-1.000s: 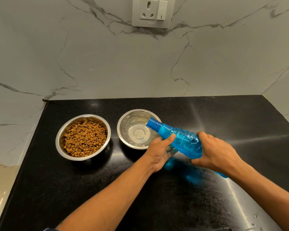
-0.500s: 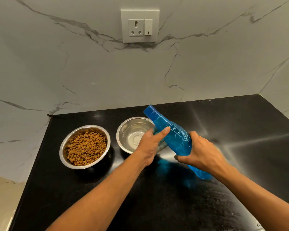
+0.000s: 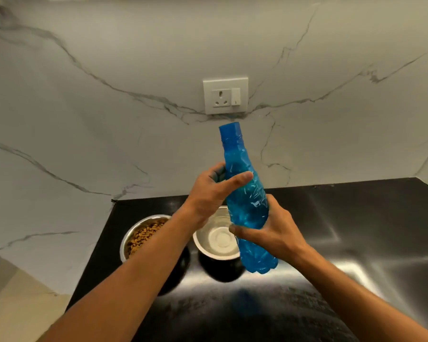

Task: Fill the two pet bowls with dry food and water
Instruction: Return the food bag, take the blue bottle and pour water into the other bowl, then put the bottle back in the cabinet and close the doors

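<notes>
A crinkled blue plastic bottle (image 3: 245, 198) stands nearly upright in the air above the counter, neck up. My left hand (image 3: 208, 193) wraps its upper body and my right hand (image 3: 269, 230) grips its lower body. Below them sits a steel bowl (image 3: 218, 240) with a little water in it, partly hidden by my hands and the bottle. To its left a second steel bowl (image 3: 140, 236) holds brown dry food; my left forearm covers its right side.
The bowls rest on a black glossy countertop (image 3: 344, 230) that meets a white marble wall. A wall socket with a switch (image 3: 225, 96) is set above. The counter's left edge runs beside a beige floor (image 3: 15, 304).
The bottle has swung from tilted over the water bowl to nearly upright and risen. Both hands rose with it. The camera has tipped upward.
</notes>
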